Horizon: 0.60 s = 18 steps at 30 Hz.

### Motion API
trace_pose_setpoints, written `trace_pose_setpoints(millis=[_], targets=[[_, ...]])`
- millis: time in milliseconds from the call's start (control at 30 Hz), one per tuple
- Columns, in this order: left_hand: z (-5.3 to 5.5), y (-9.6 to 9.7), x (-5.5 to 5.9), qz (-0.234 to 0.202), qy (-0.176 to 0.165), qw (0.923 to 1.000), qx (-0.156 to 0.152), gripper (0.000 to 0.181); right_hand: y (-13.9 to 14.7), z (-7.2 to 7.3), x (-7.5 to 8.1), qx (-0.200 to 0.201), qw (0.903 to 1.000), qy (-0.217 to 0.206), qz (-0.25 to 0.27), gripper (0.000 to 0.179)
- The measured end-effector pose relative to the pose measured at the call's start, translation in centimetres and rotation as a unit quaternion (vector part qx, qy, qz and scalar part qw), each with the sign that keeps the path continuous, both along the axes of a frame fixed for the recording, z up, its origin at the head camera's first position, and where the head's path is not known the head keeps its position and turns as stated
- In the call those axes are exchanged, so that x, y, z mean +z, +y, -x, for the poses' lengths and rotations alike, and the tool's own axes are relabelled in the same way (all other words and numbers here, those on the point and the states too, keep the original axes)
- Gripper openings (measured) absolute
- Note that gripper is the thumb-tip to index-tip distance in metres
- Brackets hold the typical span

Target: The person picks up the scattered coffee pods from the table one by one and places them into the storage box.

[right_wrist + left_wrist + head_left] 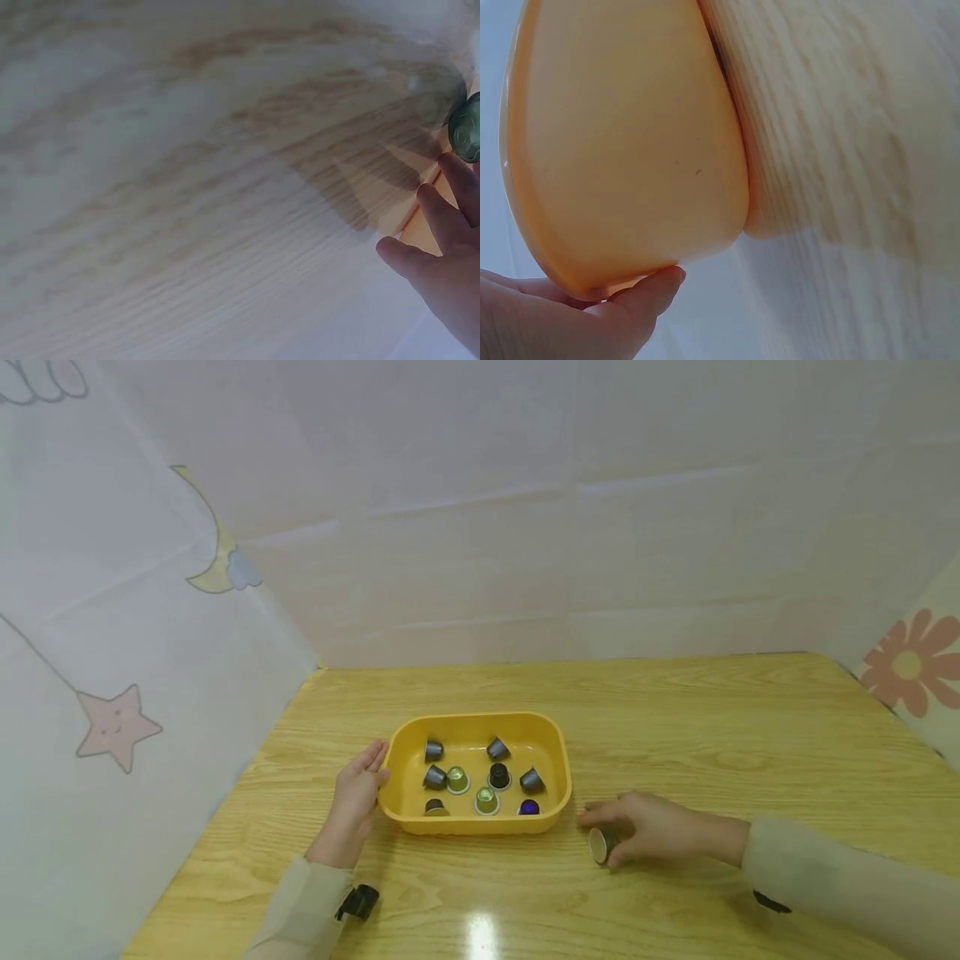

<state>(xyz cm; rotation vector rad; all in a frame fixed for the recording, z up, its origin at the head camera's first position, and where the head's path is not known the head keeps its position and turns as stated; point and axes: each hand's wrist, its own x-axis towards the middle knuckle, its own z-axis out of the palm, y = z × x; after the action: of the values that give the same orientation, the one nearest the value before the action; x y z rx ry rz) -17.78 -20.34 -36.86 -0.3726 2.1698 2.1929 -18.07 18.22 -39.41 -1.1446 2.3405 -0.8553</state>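
A yellow plastic tub (480,827) stands on the wooden table with several coffee capsules in it. My left hand (357,793) holds the tub's left end by the rim, and in the left wrist view its thumb (656,291) lies against the outside wall. To the right of the tub, my right hand (652,828) pinches a coffee capsule (600,845) between thumb and fingers, low over the table. That capsule lies tipped, its pale foil lid facing left. In the right wrist view its dark green end (466,133) shows at the fingertips.
Inside the tub are grey capsules (532,781), green capsules (487,801), a black capsule (498,776) and a purple capsule (529,807). Pale sheets with cartoon prints hang behind and beside the table (712,727). Black straps sit at both wrists.
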Motion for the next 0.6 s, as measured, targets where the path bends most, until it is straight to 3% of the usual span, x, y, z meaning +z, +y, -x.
trace_pose_setpoints(millis=[133, 233, 367, 467, 600], targets=[[0.0, 0.0, 0.0, 0.005, -0.004, 1.0000, -0.002, 0.055, 0.0, 0.0, -0.4, 0.010, 0.9969, 0.074, -0.024, 0.045], [-0.1, 0.0, 0.0, 0.006, -0.005, 1.0000, 0.000, 0.055, -0.1, 0.0, -0.5, 0.017, 0.9963, 0.083, -0.013, 0.043], [-0.1, 0.0, 0.0, 0.005, -0.003, 1.0000, 0.002, 0.055, 0.1, 0.1, -0.2, -0.005, 0.9995, -0.005, 0.032, 0.044], [-0.1, 0.0, 0.0, 0.007, -0.004, 1.0000, 0.003, 0.055, 0.4, 0.1, 0.2, -0.029, 0.9940, -0.076, 0.074, 0.049], [-0.1, 0.0, 0.0, 0.006, -0.002, 1.0000, 0.003, 0.054, 0.7, 0.3, 0.9, -0.038, 0.9843, -0.121, 0.122, 0.052]])
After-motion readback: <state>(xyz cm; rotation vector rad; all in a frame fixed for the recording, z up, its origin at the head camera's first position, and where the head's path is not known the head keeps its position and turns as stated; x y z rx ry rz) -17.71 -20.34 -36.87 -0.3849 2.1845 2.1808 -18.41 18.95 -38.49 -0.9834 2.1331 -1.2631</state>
